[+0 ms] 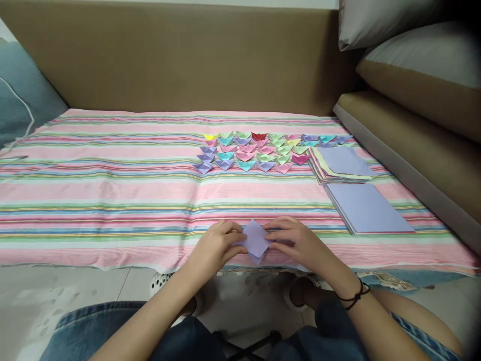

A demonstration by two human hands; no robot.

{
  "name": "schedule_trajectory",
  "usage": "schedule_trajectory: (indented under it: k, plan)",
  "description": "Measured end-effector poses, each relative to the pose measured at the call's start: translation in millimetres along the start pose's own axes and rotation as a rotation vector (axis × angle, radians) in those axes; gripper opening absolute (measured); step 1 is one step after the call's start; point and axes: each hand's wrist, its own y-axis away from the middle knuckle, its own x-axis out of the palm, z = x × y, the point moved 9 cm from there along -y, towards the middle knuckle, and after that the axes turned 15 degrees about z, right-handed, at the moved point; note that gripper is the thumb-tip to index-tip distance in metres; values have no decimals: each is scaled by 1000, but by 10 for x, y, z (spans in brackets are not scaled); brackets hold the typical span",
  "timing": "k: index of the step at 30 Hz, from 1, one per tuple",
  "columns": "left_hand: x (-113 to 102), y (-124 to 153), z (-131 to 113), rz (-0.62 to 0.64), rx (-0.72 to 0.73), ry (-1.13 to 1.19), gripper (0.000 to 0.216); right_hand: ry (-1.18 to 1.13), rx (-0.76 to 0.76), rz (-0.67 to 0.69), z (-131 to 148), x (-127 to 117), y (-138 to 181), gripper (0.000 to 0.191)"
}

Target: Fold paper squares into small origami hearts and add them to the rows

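A small lilac paper square [255,237] lies turned like a diamond near the front edge of the striped cloth [112,200]. My left hand [216,245] pinches its left corner with curled fingers. My right hand [295,240] presses and pinches its right side, and a black band circles that wrist. Farther back lie several small folded paper boats [259,149] in rows, in purple, teal, pink, green, yellow and red.
Two stacks of paper sheets sit at the right: a lilac stack [366,206] nearer me and a mixed pastel stack [340,163] behind it. Brown cushions [409,125] rise at the right, and a brown backrest [180,55] runs behind. The floor and my denim-clad knees show below.
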Motion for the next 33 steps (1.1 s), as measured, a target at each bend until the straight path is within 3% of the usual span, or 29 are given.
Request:
schedule_trajectory:
  k: [5, 10, 17, 26, 33]
  plan:
    - [5, 11, 16, -15, -35, 28, 36, -36, 26, -48, -27, -11, 13, 19]
    - [11, 10, 62, -78, -75, 39, 16, -79, 46, -72, 3, -38, 16, 18]
    - [8, 21, 71, -109, -57, 26, 13, -56, 72, -57, 77, -53, 28, 21]
    - [-72, 123, 207, -208, -194, 48, 10, -243, 206, -284, -123, -31, 33, 9]
    - [-73, 139, 238, -160, -229, 52, 13, -281, 281, -314, -182, -29, 8, 14]
